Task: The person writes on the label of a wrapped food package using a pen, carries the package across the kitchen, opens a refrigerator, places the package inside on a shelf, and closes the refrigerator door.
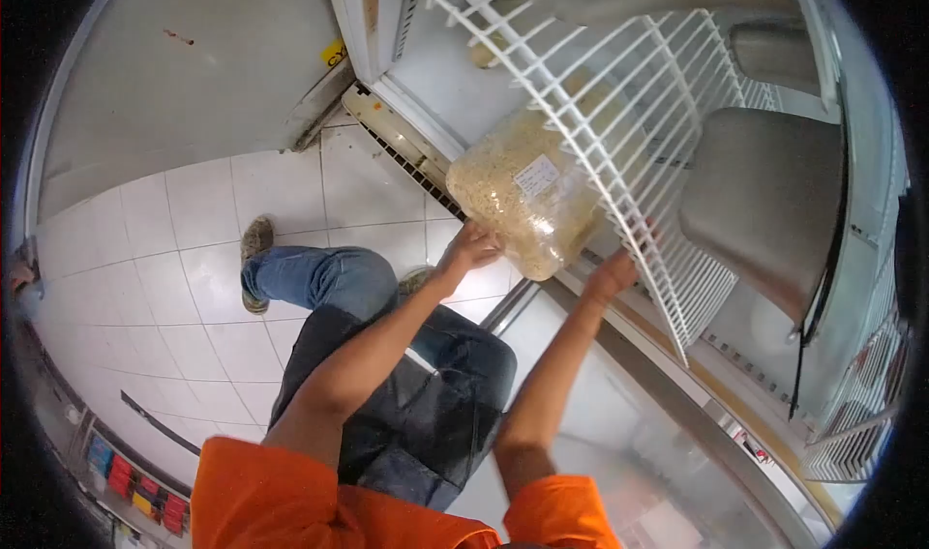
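A large clear plastic bag (498, 186) full of pale yellowish, shredded-looking food lies low in an upright fridge, its near end jutting past the door sill. It bears a white printed label (535, 177). My left hand (471, 249) grips the bag's near lower edge with curled fingers. To the right of the bag, my right hand (614, 273) reaches in under a white wire shelf (619, 181). The shelf's bars partly cover its fingers, so their hold is not clear.
Metal containers (764, 201) stand on the wire shelf above the bag. An open fridge door (619, 433) is at the lower right, and a grey panel (184, 75) at the upper left. White floor tiles (203, 230) lie around my bent legs.
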The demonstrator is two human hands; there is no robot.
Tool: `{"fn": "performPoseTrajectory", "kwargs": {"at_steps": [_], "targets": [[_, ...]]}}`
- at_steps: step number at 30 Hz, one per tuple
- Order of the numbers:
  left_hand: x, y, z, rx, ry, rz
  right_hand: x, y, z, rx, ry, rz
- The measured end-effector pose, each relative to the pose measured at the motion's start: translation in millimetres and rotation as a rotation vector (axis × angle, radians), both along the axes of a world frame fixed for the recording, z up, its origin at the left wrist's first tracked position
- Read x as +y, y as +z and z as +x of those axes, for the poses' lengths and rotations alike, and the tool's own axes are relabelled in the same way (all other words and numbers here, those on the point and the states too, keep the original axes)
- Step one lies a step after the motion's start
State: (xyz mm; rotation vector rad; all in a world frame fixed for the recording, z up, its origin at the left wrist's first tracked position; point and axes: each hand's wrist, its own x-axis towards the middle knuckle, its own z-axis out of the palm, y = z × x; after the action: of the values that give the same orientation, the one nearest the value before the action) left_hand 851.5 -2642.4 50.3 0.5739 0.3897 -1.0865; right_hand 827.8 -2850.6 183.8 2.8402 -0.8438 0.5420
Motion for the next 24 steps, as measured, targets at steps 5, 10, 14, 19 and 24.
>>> {"fn": "performPoseTrajectory", "kwargs": {"at_steps": [5, 10, 14, 19, 24], "targets": [[-64.8, -18.8, -3.5, -0.003, -0.048, -0.119, 101.2, -20.3, -106.2, -0.578, -0.301, 0.962], [-49.7, -1.4, 22.2, -0.310, -0.198, -0.128, 127.6, -9.7, -120.2, -0.387, -0.476, 1.124], [63.2, -22.1, 27.1, -0.462, -0.484, -0.030, 219.9, -26.9, -97.6, -0.431, -0.548, 1.224], [214.2, -31.7, 98.8, -0.628, -0.538, 0.050, 326.3, -18.0, -17.5, -0.589, -0.518, 1.336], [319.1, 72.2, 141.8, -0.580, -0.641, 0.251, 405.7, 55.6, -63.2, -0.628, -0.585, 1.321]]}}
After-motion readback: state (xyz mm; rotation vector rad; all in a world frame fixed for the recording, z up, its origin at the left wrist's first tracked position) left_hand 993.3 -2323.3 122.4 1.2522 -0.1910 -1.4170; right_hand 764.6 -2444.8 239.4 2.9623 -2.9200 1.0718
